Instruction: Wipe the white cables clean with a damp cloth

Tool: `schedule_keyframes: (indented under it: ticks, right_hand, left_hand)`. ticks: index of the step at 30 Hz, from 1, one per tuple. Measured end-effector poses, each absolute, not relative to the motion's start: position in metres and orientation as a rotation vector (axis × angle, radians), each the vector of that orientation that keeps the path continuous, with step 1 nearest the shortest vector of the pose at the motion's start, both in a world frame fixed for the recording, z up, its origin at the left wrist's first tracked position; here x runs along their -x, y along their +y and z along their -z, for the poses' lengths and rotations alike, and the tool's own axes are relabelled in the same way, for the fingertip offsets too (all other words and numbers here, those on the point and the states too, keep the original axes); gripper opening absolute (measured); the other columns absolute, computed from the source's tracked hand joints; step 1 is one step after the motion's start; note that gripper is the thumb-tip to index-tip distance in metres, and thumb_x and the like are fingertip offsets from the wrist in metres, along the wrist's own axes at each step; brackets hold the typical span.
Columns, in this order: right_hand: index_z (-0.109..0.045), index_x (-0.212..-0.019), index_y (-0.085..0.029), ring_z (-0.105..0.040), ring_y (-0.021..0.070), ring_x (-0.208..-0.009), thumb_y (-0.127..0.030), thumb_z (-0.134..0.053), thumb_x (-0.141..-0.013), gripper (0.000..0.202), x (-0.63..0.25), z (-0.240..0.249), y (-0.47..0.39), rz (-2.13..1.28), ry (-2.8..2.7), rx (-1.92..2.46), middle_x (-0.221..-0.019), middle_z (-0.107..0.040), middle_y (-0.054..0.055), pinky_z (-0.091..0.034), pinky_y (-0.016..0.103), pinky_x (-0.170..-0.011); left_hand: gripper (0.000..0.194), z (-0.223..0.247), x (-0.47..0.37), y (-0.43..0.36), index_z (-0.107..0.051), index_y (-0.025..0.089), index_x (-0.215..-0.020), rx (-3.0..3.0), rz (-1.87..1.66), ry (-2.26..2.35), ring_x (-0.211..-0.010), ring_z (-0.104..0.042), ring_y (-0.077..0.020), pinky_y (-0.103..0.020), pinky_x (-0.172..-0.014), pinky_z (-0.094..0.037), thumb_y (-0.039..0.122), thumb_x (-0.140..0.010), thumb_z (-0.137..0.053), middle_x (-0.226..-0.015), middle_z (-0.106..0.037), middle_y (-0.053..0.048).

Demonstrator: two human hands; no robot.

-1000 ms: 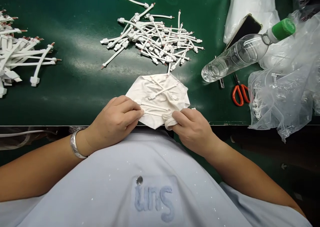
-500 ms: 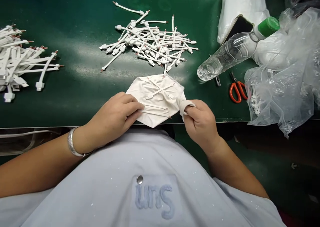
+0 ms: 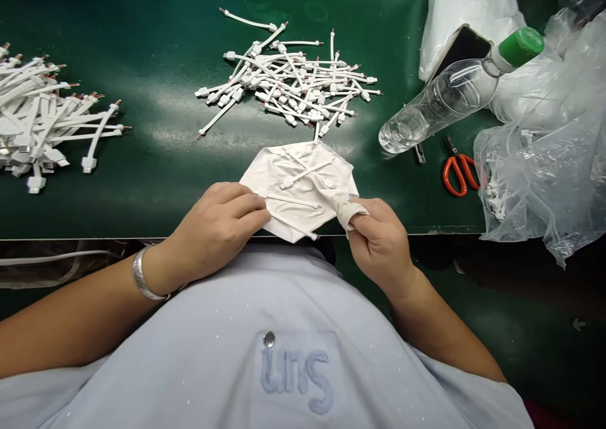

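- Dark green tabletop (image 3: 161, 164) fills most of the upper frame; we see a heap of white cables (image 3: 303, 85) at top centre, a second pile (image 3: 42, 113) at the left edge, and a clear bottle (image 3: 440, 101) and orange-handled scissors (image 3: 457, 176) towards the right.
- At centre, near the table's front edge, we find a white cloth (image 3: 269, 170) bearing two crossed cables (image 3: 307, 172), with an upper cable (image 3: 293, 200) below them.
- Our lower cable (image 3: 291, 224) slants down to the right across the cloth, its right end at the bottom edge.
- Fingers of the left hand (image 3: 218, 224) appear pinched on its left end, which they hide; those of the right hand (image 3: 381, 240) are curled tight, grasping a bunched fold (image 3: 349, 211) of pale fabric.
- We judge this cable light and bendable, stiffer at the plug, with the thin bare wires most easily damaged; the plug end seems the sensible grip.
- Compared with half a second ago, we notice the lower cable's right end has dropped, while the right hand sits in nearly the same place.
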State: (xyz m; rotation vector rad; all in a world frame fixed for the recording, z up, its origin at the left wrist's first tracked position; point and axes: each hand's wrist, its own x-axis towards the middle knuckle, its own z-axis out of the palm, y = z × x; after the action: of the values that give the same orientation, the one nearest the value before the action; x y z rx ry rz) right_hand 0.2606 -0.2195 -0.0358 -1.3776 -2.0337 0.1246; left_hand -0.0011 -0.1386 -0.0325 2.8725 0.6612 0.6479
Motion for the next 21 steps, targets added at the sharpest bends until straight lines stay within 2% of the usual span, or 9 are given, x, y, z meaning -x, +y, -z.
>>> schedule_keyframes:
  ticks: [5, 10, 21]
  right_hand:
    - [-0.064, -0.08, -0.02, -0.056, 0.0171, -0.084, -0.002, -0.047, -0.085, 0.024, -0.258, 0.03, -0.221, -0.14, -2.203, 1.304, -0.093, -0.067, 0.007, -0.046, 0.032, -0.072]
    - [-0.063, -0.072, -0.018, -0.05, 0.0166, -0.082, 0.001, -0.048, -0.084, 0.026, -0.245, 0.026, -0.22, -0.081, -2.373, 1.269, -0.091, -0.064, 0.008, -0.043, 0.029, -0.069]
    - [-0.068, -0.076, -0.019, -0.04, 0.019, -0.079, -0.011, -0.046, -0.09, 0.028, -0.22, 0.03, -0.2, 0.042, -2.602, 1.216, -0.083, -0.056, 0.008, -0.034, 0.032, -0.068]
  left_hand:
    - [0.014, 0.037, 0.011, -0.142, -0.065, 0.021, -0.096, -2.73, -0.717, 0.778, -0.085, -0.06, -0.0172, -0.032, -0.075, -0.045, 0.015, -0.09, -0.053, -0.093, -0.072, -0.004]
    - [0.015, 0.045, 0.009, -0.143, -0.067, 0.021, -0.095, -2.679, -0.697, 0.9, -0.084, -0.061, -0.0172, -0.033, -0.077, -0.046, 0.02, -0.091, -0.053, -0.095, -0.071, -0.005]
    - [0.017, 0.046, 0.007, -0.141, -0.069, 0.018, -0.091, -2.682, -0.699, 0.84, -0.082, -0.058, -0.0174, -0.032, -0.076, -0.048, 0.018, -0.091, -0.052, -0.092, -0.071, -0.005]
